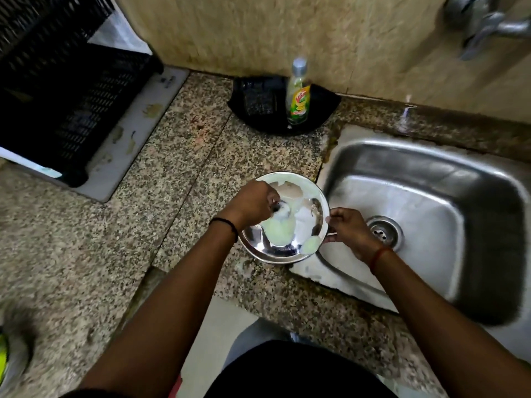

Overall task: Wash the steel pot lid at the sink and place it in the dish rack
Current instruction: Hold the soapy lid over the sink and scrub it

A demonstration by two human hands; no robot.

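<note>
Presently, steel pot lid (pixel 298 222) was held over the counter's edge just left of the sink (pixel 425 214); centre knob gripped by left hand (pixel 253 205), rim pinched by right hand (pixel 347 228); judged light, rigid, soap-slick; rim and knob advised.

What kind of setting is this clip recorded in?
Most likely a home kitchen wash area: a stainless steel sink set into a speckled granite counter, a wall-mounted metal tap, and a bottle of green dish liquid standing near a black plastic dish rack.
</note>
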